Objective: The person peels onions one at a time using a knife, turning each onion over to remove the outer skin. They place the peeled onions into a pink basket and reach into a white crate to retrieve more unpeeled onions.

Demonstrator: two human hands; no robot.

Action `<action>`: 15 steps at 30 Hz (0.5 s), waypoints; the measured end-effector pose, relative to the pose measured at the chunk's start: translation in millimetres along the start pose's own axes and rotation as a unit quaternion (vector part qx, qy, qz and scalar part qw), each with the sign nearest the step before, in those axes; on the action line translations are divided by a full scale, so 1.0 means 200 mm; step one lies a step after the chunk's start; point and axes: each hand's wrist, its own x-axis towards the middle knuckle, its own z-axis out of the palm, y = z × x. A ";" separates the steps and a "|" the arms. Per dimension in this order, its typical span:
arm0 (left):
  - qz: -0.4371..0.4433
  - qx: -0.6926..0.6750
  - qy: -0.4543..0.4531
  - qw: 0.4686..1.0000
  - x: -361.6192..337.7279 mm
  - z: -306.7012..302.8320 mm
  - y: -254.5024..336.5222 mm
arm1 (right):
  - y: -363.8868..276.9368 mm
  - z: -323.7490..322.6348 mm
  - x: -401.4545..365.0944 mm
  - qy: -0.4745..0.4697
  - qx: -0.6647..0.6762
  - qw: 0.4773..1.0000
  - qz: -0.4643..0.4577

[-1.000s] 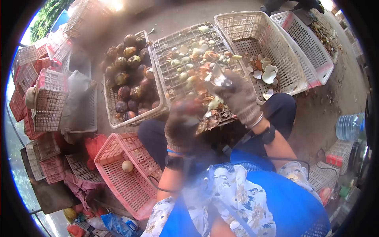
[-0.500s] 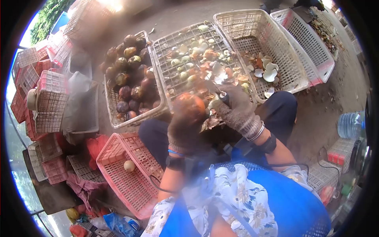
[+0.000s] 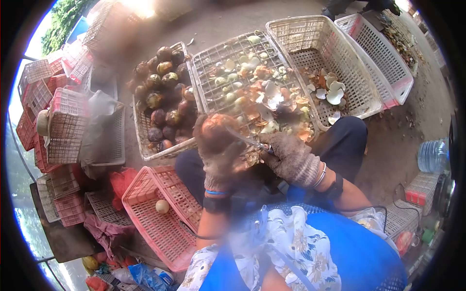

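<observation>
My left hand (image 3: pixel 221 160), in a dirty knit glove, is wrapped round a brown, round coconut (image 3: pixel 217 127), held above my lap. In my gloved right hand (image 3: pixel 292 156) is a knife (image 3: pixel 246 140), its thin metal blade pointing left towards the coconut. Blur hides whether the blade touches it. Just beyond both hands, a mesh crate (image 3: pixel 201 80) bears white curved pieces (image 3: pixel 271 97), brown peelings and small pale lumps. Left of it, a crate (image 3: pixel 139 127) holds several dark brown coconuts (image 3: pixel 158 116).
Beside my left leg, a pink crate (image 3: pixel 160 237) contains one pale round ball (image 3: pixel 162 206). A deep crate (image 3: pixel 361 82) with white shell-like pieces stands at the right. Stacked crates (image 3: pixel 63 126) line the left side. A large water bottle (image 3: pixel 433 156) is at the far right.
My left hand has moved slightly left and up with the coconut. The right hand has turned, so the knife blade now points left towards it. The view has shifted slightly.
</observation>
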 end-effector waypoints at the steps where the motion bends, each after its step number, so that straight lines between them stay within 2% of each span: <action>1: 0.001 0.001 0.000 1.000 0.00 -0.01 -0.01 | 0.00 0.01 0.00 0.015 0.018 1.000 -0.015; 4: 0.024 0.019 -0.005 1.000 0.00 -0.05 -0.04 | -0.04 -0.04 0.00 -0.020 0.027 0.999 0.004; 8: -0.025 0.018 0.000 1.000 -0.04 -0.03 0.00 | -0.01 -0.03 0.00 -0.026 0.055 0.998 0.002; 10: -0.055 0.014 -0.001 0.998 -0.05 -0.03 0.01 | 0.02 -0.01 0.01 0.014 0.008 0.997 -0.069; 11: 0.103 0.290 -0.058 0.950 -0.05 -0.08 -0.03 | 0.04 0.00 0.01 0.015 0.009 0.997 -0.068; 12: 0.250 0.535 -0.110 0.799 -0.05 -0.11 -0.06 | 0.05 0.02 0.00 0.046 -0.047 0.994 -0.088; 13: 0.250 0.536 -0.112 0.799 -0.05 -0.13 -0.08 | 0.06 0.02 0.00 0.078 -0.103 0.986 -0.106; 14: 0.150 0.415 -0.108 0.891 -0.05 -0.13 -0.10 | 0.06 0.02 0.00 0.079 -0.102 0.986 -0.104; 15: 0.045 0.281 -0.100 0.954 -0.06 -0.12 -0.12 | 0.07 0.02 0.01 0.061 -0.077 0.991 -0.095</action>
